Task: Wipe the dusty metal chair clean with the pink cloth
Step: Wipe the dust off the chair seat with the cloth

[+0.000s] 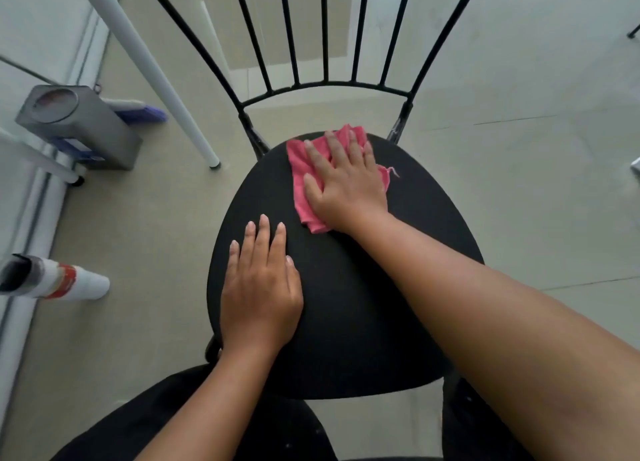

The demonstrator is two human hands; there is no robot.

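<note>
- We see the black metal chair (346,308) from above, its dark seat filling the middle of the view and its thin backrest bars rising toward the top edge.
- The pink cloth (304,169) lies crumpled on the far part of the seat, close to the base of the backrest, slightly right of centre.
- Our right hand (346,183) lies flat on the cloth, fingers spread and extended, palm pressing it against the seat rather than clenching it; the cloth shows around the fingers and past the thumb side.
- Our left hand (259,287) rests open and empty on the near left part of the seat, fingers straight and together, well apart from the cloth.
- Both forearms are bare; dark trousers show at the bottom edge.
- On the pale floor (138,218) to the left stand a grey box-shaped device (83,128) and a white slanting pole (156,69).
- A white and red bottle (59,277) lies at the left edge.
</note>
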